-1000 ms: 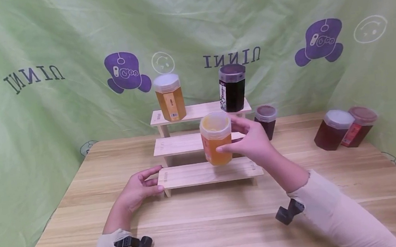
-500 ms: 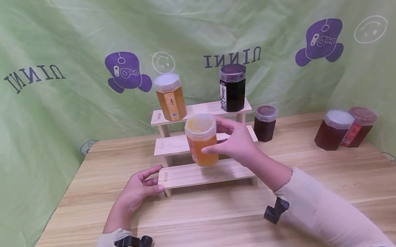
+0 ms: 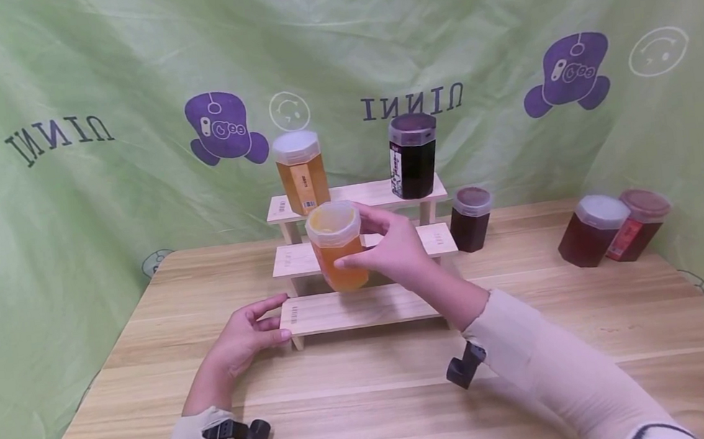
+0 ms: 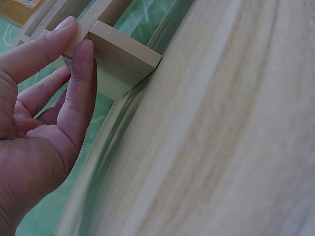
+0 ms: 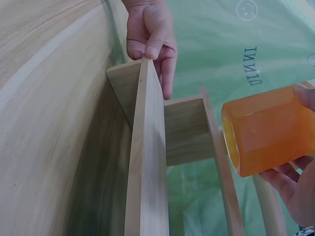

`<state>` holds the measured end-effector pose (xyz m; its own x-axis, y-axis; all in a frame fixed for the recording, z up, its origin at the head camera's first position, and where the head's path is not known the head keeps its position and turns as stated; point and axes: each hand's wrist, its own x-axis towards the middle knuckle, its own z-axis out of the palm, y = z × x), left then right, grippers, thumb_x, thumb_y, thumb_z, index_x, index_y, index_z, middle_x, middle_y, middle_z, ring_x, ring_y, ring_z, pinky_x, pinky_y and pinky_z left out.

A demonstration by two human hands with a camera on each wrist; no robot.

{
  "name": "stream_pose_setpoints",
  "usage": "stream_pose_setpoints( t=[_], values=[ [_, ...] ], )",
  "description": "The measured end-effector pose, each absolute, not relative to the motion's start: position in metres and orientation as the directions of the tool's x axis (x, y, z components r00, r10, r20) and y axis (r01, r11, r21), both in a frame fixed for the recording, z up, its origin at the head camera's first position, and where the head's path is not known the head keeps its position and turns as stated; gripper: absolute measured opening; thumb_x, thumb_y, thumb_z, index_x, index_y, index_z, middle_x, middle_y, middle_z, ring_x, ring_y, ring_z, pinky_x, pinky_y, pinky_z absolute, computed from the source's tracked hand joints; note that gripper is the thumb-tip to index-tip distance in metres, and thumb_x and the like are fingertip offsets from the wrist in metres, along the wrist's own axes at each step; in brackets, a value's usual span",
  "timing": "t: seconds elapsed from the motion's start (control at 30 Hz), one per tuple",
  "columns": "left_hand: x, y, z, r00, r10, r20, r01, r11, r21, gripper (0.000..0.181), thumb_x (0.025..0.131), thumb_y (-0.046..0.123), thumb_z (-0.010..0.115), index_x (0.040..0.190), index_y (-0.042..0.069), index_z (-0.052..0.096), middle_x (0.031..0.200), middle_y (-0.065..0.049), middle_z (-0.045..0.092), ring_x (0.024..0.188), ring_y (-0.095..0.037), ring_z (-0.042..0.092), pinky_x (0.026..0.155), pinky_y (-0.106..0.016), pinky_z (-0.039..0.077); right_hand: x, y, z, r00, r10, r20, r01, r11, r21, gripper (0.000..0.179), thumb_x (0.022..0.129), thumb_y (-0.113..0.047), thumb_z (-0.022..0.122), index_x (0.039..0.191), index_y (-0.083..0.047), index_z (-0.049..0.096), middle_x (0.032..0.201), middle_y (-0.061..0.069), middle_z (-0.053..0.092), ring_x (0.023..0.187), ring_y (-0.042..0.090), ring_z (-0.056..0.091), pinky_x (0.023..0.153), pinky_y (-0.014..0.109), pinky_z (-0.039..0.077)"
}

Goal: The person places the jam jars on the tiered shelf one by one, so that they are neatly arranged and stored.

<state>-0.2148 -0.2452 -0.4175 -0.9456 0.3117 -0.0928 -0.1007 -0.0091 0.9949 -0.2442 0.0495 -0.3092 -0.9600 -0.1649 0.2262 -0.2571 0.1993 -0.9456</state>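
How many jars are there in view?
6: amber jar and black jar on the top shelf, orange jar in the right hand, dark jar beside the stand, two red jars farther right.

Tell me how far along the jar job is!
Done, it seems: an amber, white-lidded, faceted jar and a black, purple-lidded jar stand atop the pale wooden three-step rack. In hand: the right hand grips an orange faceted jar, and the left hand pinches the rack. Probably left: three dark, faceted jars on the wooden table.
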Motion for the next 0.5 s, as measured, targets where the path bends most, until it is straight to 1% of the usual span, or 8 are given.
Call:
stream_pose_setpoints(
  t=[0.1, 0.27, 0.37, 0.5],
  values=[
    [-0.215, -0.245, -0.417, -0.945, 0.314, -0.092, -0.100, -0.010, 0.995, 0.078, 0.079, -0.012, 0.072, 0.145, -0.012, 0.032, 0.111, -0.014, 0.068, 0.095, -0.017, 0.068, 0.076, -0.029, 0.058, -0.248, 0.044, -0.310, -0.961, -0.159, 0.228, -0.257, 0.196, -0.946, 0.085, 0.059, -0.020, 0.096, 0.136, -0.025, 0.059, 0.120, -0.006, 0.066, 0.112, 0.013, 0.059, 0.102, 0.043, 0.044],
    [-0.214, -0.245, -0.418, -0.943, 0.320, -0.090, -0.098, -0.010, 0.995, 0.078, 0.080, -0.012, 0.072, 0.146, -0.012, 0.031, 0.115, -0.019, 0.066, 0.097, -0.018, 0.067, 0.077, -0.030, 0.058, -0.254, 0.036, -0.311, -0.965, -0.144, 0.220, -0.246, 0.195, -0.950, 0.085, 0.059, -0.019, 0.096, 0.136, -0.024, 0.059, 0.120, -0.006, 0.066, 0.111, 0.014, 0.060, 0.101, 0.041, 0.046],
    [-0.215, -0.245, -0.418, -0.943, 0.321, -0.089, -0.098, -0.012, 0.995, 0.079, 0.079, -0.011, 0.073, 0.146, -0.011, 0.031, 0.117, -0.021, 0.065, 0.098, -0.019, 0.067, 0.078, -0.031, 0.058, -0.257, 0.031, -0.311, -0.967, -0.143, 0.209, -0.234, 0.191, -0.953, 0.085, 0.060, -0.020, 0.095, 0.137, -0.024, 0.058, 0.122, -0.005, 0.065, 0.113, 0.015, 0.059, 0.103, 0.043, 0.044],
    [-0.216, -0.245, -0.419, -0.943, 0.318, -0.094, -0.102, -0.008, 0.995, 0.079, 0.079, -0.011, 0.073, 0.146, -0.011, 0.032, 0.117, -0.020, 0.065, 0.098, -0.019, 0.067, 0.079, -0.032, 0.058, -0.261, 0.026, -0.312, -0.964, -0.153, 0.215, -0.242, 0.179, -0.954, 0.085, 0.062, -0.019, 0.094, 0.138, -0.022, 0.057, 0.122, -0.004, 0.065, 0.114, 0.016, 0.059, 0.103, 0.045, 0.044]
  ],
)
